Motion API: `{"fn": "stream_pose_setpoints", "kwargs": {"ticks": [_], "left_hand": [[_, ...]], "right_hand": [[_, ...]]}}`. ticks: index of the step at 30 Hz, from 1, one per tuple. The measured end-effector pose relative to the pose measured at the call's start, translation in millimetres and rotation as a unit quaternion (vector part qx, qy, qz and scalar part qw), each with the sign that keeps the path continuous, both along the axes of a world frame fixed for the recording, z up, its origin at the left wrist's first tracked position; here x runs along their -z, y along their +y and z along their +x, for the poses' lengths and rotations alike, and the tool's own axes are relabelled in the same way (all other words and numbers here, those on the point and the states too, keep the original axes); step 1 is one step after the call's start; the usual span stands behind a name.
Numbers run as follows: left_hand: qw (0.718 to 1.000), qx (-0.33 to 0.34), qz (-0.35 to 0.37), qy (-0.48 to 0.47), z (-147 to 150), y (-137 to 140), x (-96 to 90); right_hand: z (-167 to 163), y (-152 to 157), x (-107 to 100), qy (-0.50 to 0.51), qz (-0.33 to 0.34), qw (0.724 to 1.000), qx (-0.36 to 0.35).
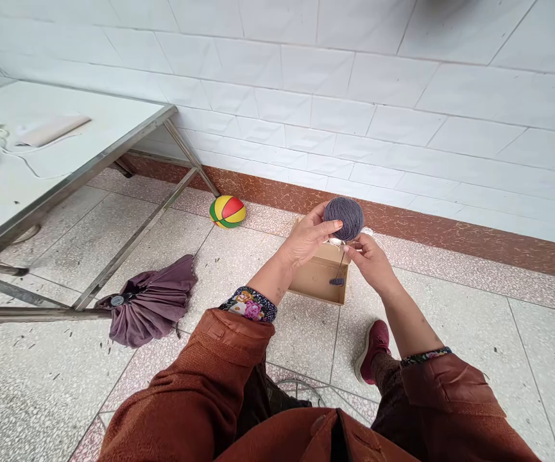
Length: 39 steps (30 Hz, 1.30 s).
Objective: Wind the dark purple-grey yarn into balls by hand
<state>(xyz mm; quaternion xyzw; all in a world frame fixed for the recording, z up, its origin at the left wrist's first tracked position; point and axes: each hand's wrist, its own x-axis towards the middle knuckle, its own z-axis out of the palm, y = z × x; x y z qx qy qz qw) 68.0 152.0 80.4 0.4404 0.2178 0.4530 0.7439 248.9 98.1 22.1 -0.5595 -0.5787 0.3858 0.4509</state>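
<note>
A ball of dark grey yarn [344, 217] is gripped in my left hand [310, 236], with the thumb lying across its side. Just below the ball, my right hand [369, 258] pinches a thin strand of the same yarn. A small dark grey bundle [337, 282], seemingly of yarn, shows at the strand's lower end; whether it hangs free or rests in the box is hard to tell. Beneath both hands an open cardboard box [316, 282] sits on the floor. Something white [366, 231] peeks out behind the right fingers, mostly hidden.
A striped ball [228, 212] lies by the wall near a leg of the metal-framed table [128, 115]. On the floor at left is a folded purple umbrella [154, 301]. Fabric [53, 130] and a cord rest on the table. My red shoe [374, 350] is right of the box.
</note>
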Motion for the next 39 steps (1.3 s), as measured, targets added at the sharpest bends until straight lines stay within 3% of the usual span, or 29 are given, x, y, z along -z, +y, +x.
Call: {"fn": "stream_pose_setpoints", "kwargs": {"ticks": [6, 16, 26, 39], "left_hand": [[1.000, -0.002, 0.002, 0.011, -1, 2, -0.1], [1.000, 0.000, 0.000, 0.021, -1, 4, 1.0], [0.998, -0.033, -0.049, -0.009, 2, 9, 6.3], [0.996, -0.023, -0.087, 0.011, 3, 10, 12.2]], "right_hand": [[4, 2, 5, 0.013, -0.020, 1.000, 0.010], [5, -1, 1, -0.025, 0.006, 0.999, 0.030], [2, -3, -8, 0.067, -0.012, 0.996, 0.062], [1, -2, -8, 0.073, 0.004, 0.997, 0.038]]}}
